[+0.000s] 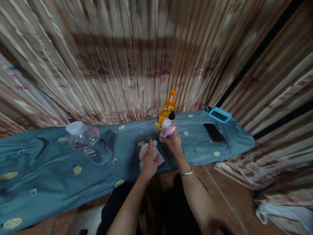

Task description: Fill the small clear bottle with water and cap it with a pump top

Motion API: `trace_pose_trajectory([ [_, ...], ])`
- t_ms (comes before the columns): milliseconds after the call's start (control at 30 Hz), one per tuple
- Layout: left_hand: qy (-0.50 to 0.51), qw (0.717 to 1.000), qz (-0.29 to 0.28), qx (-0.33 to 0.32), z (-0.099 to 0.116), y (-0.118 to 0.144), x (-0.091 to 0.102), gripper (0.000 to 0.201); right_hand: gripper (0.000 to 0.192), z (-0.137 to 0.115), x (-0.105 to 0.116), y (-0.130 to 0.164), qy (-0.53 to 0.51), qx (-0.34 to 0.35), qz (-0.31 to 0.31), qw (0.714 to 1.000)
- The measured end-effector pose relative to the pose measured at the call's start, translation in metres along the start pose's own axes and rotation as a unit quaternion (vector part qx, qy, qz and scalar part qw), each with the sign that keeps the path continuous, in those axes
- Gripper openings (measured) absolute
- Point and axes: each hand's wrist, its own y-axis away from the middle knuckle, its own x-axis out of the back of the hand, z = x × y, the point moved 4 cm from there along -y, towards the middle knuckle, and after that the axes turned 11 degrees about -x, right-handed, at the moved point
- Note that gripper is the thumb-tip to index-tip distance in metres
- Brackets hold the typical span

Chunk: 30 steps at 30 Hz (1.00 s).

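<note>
Small bottle (168, 128) gripped in right hand (174, 143), cap on; left hand (149, 161) flat on white cloth (146, 150), fingers released; wiping seemingly pending, nothing dispensed.

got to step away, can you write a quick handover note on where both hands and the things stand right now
Left hand: lies flat on the white cloth on the blue-covered table, fingers spread.
Right hand: grips the small bottle with the black cap and pink label, held upright just above the table, right of the cloth.
Nearby: orange pump bottle behind it, large clear water bottle at left, black phone and blue-framed device at right.
Done: cloth laid out, bottle in hand.
Left: cap appears still on; whether the cloth is wetted cannot be told.
</note>
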Motion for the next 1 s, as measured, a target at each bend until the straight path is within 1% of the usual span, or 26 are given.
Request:
trace_pose_trajectory([
  [133, -0.017, 1.0, 0.018, 0.0, 0.002, 0.001, 0.017, 0.074, 0.082, 0.004, -0.004, -0.001, -0.005, 0.011, -0.001, 1.0],
  [233, -0.021, 0.999, 0.042, 0.001, 0.005, 0.004, 0.036, 0.068, 0.087, 0.012, -0.003, 0.005, -0.008, 0.028, 0.0, 1.0],
  [300, -0.023, 0.997, 0.067, 0.001, 0.008, 0.006, 0.053, 0.064, 0.078, 0.019, 0.0, 0.012, -0.007, 0.043, -0.002, 0.999],
  [400, -0.04, 0.992, 0.118, 0.006, 0.014, 0.014, 0.084, 0.056, 0.051, 0.027, 0.002, 0.029, -0.006, 0.076, -0.023, 0.997],
  [467, -0.048, 0.987, 0.15, 0.015, 0.018, 0.022, 0.106, 0.05, 0.036, 0.025, 0.0, 0.044, -0.01, 0.103, -0.05, 0.993],
  [533, -0.063, 0.978, 0.196, 0.035, 0.021, 0.031, 0.131, 0.044, 0.031, 0.019, -0.007, 0.06, -0.018, 0.127, -0.082, 0.988],
  [600, -0.066, 0.965, 0.245, 0.059, 0.022, 0.04, 0.155, 0.044, 0.03, 0.01, -0.016, 0.073, -0.034, 0.14, -0.114, 0.983],
  [700, -0.047, 0.949, 0.307, 0.056, 0.022, 0.048, 0.187, 0.042, 0.02, -0.003, -0.028, 0.086, -0.073, 0.133, -0.158, 0.976],
  [767, -0.05, 0.931, 0.36, 0.039, 0.024, 0.049, 0.206, 0.048, 0.012, -0.01, -0.034, 0.089, -0.107, 0.115, -0.184, 0.97],
  [800, -0.07, 0.918, 0.39, 0.031, 0.027, 0.048, 0.214, 0.056, 0.011, -0.013, -0.036, 0.09, -0.125, 0.105, -0.196, 0.967],
  [867, -0.132, 0.892, 0.431, 0.025, 0.032, 0.044, 0.225, 0.08, 0.015, -0.019, -0.039, 0.09, -0.166, 0.086, -0.216, 0.958],
  [900, -0.159, 0.885, 0.437, 0.028, 0.034, 0.04, 0.227, 0.092, 0.019, -0.023, -0.04, 0.091, -0.187, 0.077, -0.226, 0.953],
  [933, -0.176, 0.884, 0.432, 0.035, 0.034, 0.035, 0.228, 0.103, 0.023, -0.027, -0.041, 0.092, -0.208, 0.07, -0.237, 0.947],
  [1000, -0.174, 0.895, 0.408, 0.05, 0.03, 0.023, 0.226, 0.115, 0.03, -0.037, -0.041, 0.095, -0.248, 0.057, -0.257, 0.932],
])
